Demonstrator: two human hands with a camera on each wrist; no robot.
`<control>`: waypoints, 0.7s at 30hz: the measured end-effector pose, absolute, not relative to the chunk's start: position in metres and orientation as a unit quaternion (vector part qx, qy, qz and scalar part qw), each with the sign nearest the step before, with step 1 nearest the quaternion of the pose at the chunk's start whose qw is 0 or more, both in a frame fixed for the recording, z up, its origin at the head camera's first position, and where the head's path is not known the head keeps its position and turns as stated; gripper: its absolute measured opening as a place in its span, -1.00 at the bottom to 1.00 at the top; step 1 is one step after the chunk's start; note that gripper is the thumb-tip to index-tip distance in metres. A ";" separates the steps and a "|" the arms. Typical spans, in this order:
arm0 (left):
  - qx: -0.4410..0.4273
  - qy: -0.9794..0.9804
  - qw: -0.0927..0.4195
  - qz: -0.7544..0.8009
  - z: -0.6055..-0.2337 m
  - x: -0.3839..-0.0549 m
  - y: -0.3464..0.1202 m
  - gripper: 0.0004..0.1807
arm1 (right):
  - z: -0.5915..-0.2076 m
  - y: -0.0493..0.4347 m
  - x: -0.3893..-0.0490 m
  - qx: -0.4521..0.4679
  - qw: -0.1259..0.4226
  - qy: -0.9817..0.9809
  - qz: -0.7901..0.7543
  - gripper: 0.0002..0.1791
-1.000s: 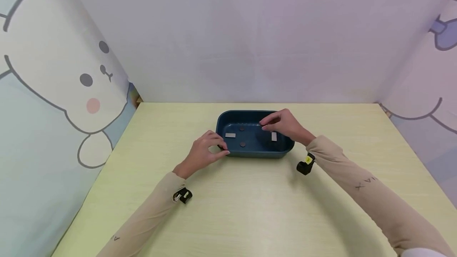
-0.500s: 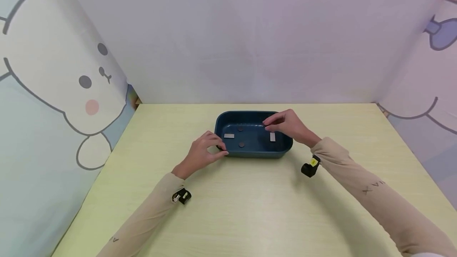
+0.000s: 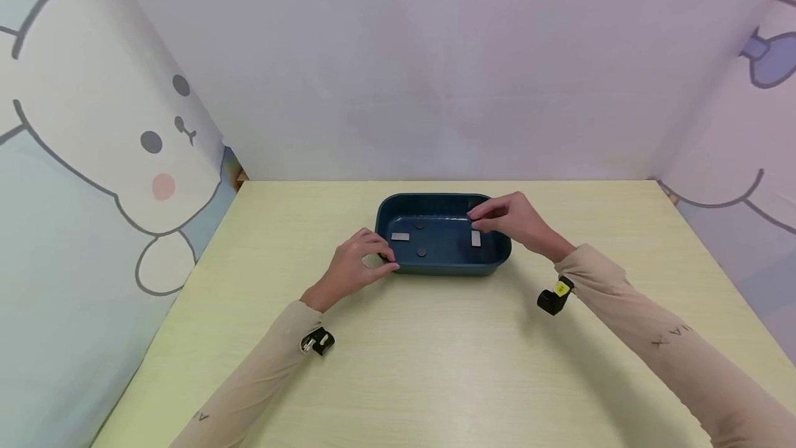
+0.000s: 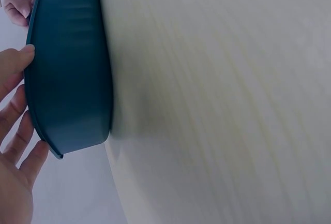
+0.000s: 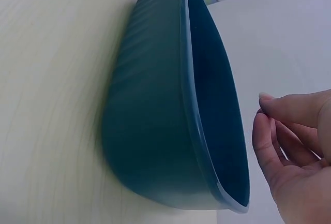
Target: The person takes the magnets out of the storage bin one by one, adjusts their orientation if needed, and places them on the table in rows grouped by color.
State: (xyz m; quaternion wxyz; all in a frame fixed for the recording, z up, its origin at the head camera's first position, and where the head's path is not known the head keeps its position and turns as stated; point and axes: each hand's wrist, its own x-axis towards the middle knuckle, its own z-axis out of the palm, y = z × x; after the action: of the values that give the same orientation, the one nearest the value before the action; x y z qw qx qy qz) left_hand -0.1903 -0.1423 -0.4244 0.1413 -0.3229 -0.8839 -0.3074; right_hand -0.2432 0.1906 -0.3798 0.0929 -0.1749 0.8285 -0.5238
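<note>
A dark blue plastic basin (image 3: pixel 444 270) stands on the table. My left hand (image 3: pixel 351 267) grips its rim at the near left corner, thumb and fingertips along the edge in the left wrist view. My right hand (image 3: pixel 513 221) is held above the basin's right side. Its thumb and forefinger pinch a small dark piece (image 5: pixel 261 112), mostly hidden by the fingertips. On the basin's floor lie a pale rectangular piece (image 3: pixel 400 236) at the left, another pale rectangle (image 3: pixel 475 238) at the right, and two dark coin-like discs, one rear disc (image 3: pixel 419 225) and one front disc (image 3: pixel 421 252).
The light wooden table (image 3: pixel 435 351) stretches around the basin on all sides. A white curtain-like sheet (image 3: pixel 435 88) hangs behind it, and cartoon-printed cloth (image 3: pixel 93 157) covers the sides. Each wrist wears a small black camera, such as the right camera (image 3: pixel 553 297).
My right hand has drifted a little to the right over the basin, still pinching the small dark piece. The left hand and the basin have stayed in place.
</note>
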 end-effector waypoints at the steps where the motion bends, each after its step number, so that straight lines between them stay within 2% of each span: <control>1: -0.322 -0.884 0.140 -0.309 -0.424 -0.190 -0.142 -0.91 | -0.379 0.192 -0.243 -0.177 0.092 0.828 -0.524 -0.71; 21: -0.323 -0.883 0.149 -0.306 -0.425 -0.190 -0.142 -0.91 | -0.374 0.219 -0.236 -0.157 0.086 0.840 -0.512 -0.67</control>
State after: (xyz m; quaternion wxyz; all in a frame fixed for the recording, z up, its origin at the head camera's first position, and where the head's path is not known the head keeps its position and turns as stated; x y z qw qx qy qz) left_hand -0.1900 -0.1417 -0.4248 0.1491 -0.3234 -0.8830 -0.3057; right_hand -0.2359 0.2193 -0.3742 0.0862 -0.1569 0.8403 -0.5116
